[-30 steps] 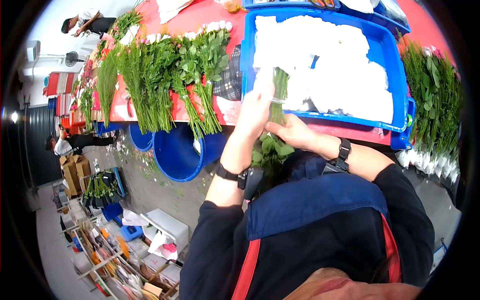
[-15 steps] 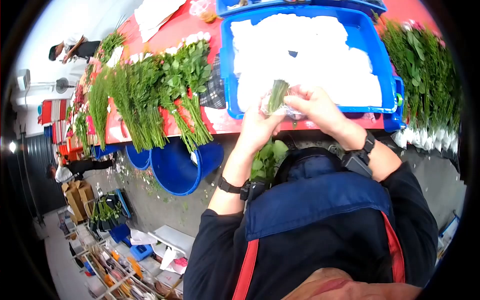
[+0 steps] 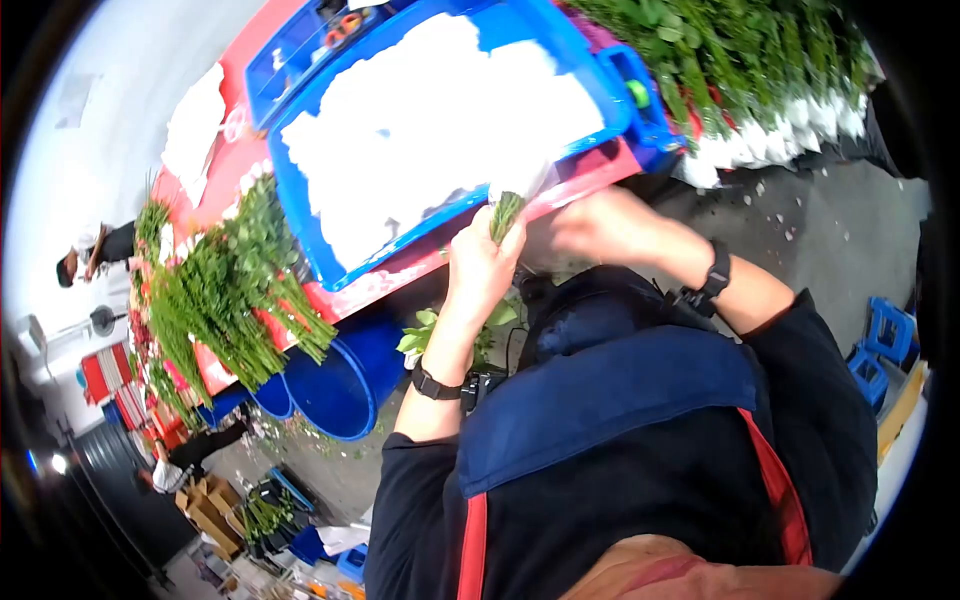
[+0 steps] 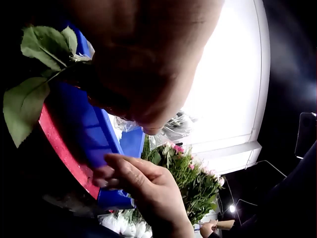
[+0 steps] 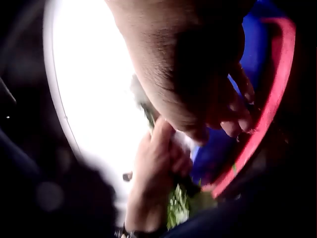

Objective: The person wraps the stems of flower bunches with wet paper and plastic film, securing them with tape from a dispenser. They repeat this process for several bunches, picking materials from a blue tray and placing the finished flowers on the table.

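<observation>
In the head view my left hand (image 3: 478, 262) grips a bunch of green stems (image 3: 507, 214), their cut ends upward by the tray's near edge. A clear plastic bag (image 3: 530, 180) shows around the stem ends. The bunch's leaves (image 4: 47, 49) hang below the fist. My right hand (image 3: 608, 228), blurred, is to the right of the bunch and apart from it. Its fingers (image 4: 126, 171) are loosely bent with nothing between them in the left wrist view. In the right wrist view the left hand (image 5: 156, 166) is beyond the right one.
A blue tray (image 3: 325, 262) with white wadding sits on the red table (image 3: 395, 285). Tied flower bunches (image 3: 215, 300) lie to the left; several more with white-wrapped ends (image 3: 770, 140) lie to the right. A blue bucket (image 3: 335, 390) stands below the table edge. Other people are in the background.
My right hand has let go of the bunch and moved right. The left hand keeps its hold. The head view has turned, so the tray appears tilted and farther left.
</observation>
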Tool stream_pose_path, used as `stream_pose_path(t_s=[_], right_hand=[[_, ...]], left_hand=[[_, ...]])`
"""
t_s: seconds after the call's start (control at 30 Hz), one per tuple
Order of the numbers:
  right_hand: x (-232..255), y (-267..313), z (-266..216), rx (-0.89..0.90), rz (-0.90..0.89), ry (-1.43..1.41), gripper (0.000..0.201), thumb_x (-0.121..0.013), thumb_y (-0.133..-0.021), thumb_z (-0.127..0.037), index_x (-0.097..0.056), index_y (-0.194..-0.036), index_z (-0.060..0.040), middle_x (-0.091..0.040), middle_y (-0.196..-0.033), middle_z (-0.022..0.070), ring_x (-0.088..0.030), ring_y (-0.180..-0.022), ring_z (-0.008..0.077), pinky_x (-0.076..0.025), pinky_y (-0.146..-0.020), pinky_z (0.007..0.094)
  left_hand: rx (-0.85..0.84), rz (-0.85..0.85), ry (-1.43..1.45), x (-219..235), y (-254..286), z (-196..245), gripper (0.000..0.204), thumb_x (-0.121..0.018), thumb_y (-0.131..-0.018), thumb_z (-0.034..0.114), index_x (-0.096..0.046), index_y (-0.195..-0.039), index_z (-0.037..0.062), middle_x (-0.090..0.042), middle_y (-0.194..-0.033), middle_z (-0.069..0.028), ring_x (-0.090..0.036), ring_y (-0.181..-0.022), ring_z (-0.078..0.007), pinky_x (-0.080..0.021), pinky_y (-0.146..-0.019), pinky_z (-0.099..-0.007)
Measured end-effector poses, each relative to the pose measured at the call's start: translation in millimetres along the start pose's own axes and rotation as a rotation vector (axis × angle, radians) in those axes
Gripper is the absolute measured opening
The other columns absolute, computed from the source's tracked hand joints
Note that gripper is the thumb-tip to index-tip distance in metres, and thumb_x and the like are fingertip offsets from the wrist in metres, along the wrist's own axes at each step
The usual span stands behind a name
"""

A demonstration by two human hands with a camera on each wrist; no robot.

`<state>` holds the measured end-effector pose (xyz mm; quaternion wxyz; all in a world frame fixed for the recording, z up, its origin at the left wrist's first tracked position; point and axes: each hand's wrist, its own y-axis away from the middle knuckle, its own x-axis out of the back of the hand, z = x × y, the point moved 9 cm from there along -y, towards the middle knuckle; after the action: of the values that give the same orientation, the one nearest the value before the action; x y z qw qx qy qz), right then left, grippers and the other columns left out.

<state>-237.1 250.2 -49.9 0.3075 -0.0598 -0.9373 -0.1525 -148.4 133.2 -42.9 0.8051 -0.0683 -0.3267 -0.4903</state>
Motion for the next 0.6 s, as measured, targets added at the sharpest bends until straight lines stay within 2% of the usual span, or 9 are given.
stream_pose_path(t_s=[0.07,0.13,0.2,0.27,0.4,0.47,0.53,0.57,0.6], right_hand=[[68.0,38.6,75.0,-0.146,0.479,0.306,0.020,-0.061,-0.083,-0.024,-0.070,-0.090,-0.0069,-0.065,-0.090,0.0156,-0.063,-0.082,0.0341,-0.050,-0.073,0.0446],[123.5,72.4,137.2,-0.331,0.754,0.388,0.023,-0.063,-0.082,-0.028,-0.071,-0.086,-0.0073,-0.067,-0.082,0.0144,-0.065,-0.078,0.0322,-0.050,-0.072,0.0423],[124.9,65.5,177.8,-0.396,0.563,0.255,0.024,-0.068,-0.079,-0.029,-0.072,-0.082,-0.0059,-0.068,-0.075,0.0148,-0.065,-0.073,0.0302,-0.051,-0.070,0.0396],[117.9,50.4,217.7,-0.446,0.426,-0.163,0.025,-0.070,-0.076,-0.029,-0.072,-0.082,-0.0045,-0.069,-0.076,0.0121,-0.065,-0.068,0.0210,-0.050,-0.064,0.0338],[125.7,78.5,142.0,-0.102,0.578,-0.199,0.021,-0.068,-0.077,-0.023,-0.070,-0.078,-0.0022,-0.066,-0.071,0.0120,-0.064,-0.067,0.0192,-0.048,-0.062,0.0309],[97.8,118.7,105.5,-0.159,0.395,-0.377,0.019,-0.069,-0.077,-0.019,-0.070,-0.082,-0.0010,-0.065,-0.073,0.0140,-0.063,-0.069,0.0193,-0.048,-0.065,0.0311],[72.5,148.5,123.0,-0.162,0.400,-0.246,0.015,-0.068,-0.079,-0.012,-0.070,-0.087,-0.0001,-0.066,-0.079,0.0121,-0.062,-0.071,0.0159,-0.049,-0.067,0.0307],[71.9,159.7,143.6,-0.244,0.473,-0.399,0.013,-0.067,-0.079,-0.008,-0.069,-0.088,0.0005,-0.066,-0.082,0.0102,-0.062,-0.074,0.0140,-0.049,-0.070,0.0298],[68.8,169.4,162.5,-0.326,0.539,-0.554,0.012,-0.066,-0.080,-0.005,-0.069,-0.090,0.0011,-0.067,-0.086,0.0084,-0.062,-0.077,0.0121,-0.050,-0.072,0.0289]], left_hand=[[-0.084,-0.051,-0.024,-31.5,-1.6,19.1,0.025,-0.060,-0.089,0.023,-0.060,-0.094,-0.0015,-0.060,-0.069,-0.0142,-0.059,-0.064,-0.0191,-0.048,-0.064,-0.0334],[-0.088,-0.140,-0.090,-67.5,-3.9,29.1,0.029,-0.058,-0.088,0.026,-0.057,-0.089,-0.0028,-0.058,-0.069,-0.0221,-0.062,-0.064,-0.0302,-0.048,-0.063,-0.0389],[-0.102,-0.259,-0.151,-110.7,-8.7,39.4,0.029,-0.056,-0.087,0.026,-0.056,-0.086,-0.0028,-0.059,-0.072,-0.0250,-0.063,-0.070,-0.0379,-0.047,-0.064,-0.0424],[-0.102,-0.368,-0.224,-157.7,-18.5,38.8,0.030,-0.053,-0.085,0.025,-0.056,-0.084,-0.0042,-0.059,-0.074,-0.0282,-0.062,-0.076,-0.0422,-0.047,-0.068,-0.0456],[-0.118,-0.489,-0.259,-217.4,-37.1,58.9,0.033,-0.059,-0.080,0.025,-0.060,-0.085,-0.0074,-0.062,-0.082,-0.0301,-0.062,-0.084,-0.0428,-0.049,-0.078,-0.0472],[-0.196,-0.541,-0.128,-240.0,-46.3,70.4,0.032,-0.057,-0.080,0.026,-0.063,-0.083,-0.0049,-0.063,-0.083,-0.0288,-0.062,-0.085,-0.0422,-0.048,-0.075,-0.0462],[-0.185,-0.580,-0.022,-234.2,-46.0,106.6,0.031,-0.057,-0.079,0.028,-0.063,-0.082,-0.0023,-0.063,-0.080,-0.0257,-0.064,-0.079,-0.0389,-0.048,-0.072,-0.0442],[-0.066,-0.660,0.017,-227.1,-39.6,118.5,0.030,-0.057,-0.079,0.028,-0.062,-0.083,-0.0017,-0.063,-0.076,-0.0220,-0.065,-0.072,-0.0316,-0.049,-0.068,-0.0420],[-0.059,-0.794,0.032,-232.6,-32.4,123.3,0.031,-0.058,-0.079,0.028,-0.062,-0.083,-0.0027,-0.063,-0.071,-0.0188,-0.064,-0.068,-0.0253,-0.049,-0.067,-0.0410]])
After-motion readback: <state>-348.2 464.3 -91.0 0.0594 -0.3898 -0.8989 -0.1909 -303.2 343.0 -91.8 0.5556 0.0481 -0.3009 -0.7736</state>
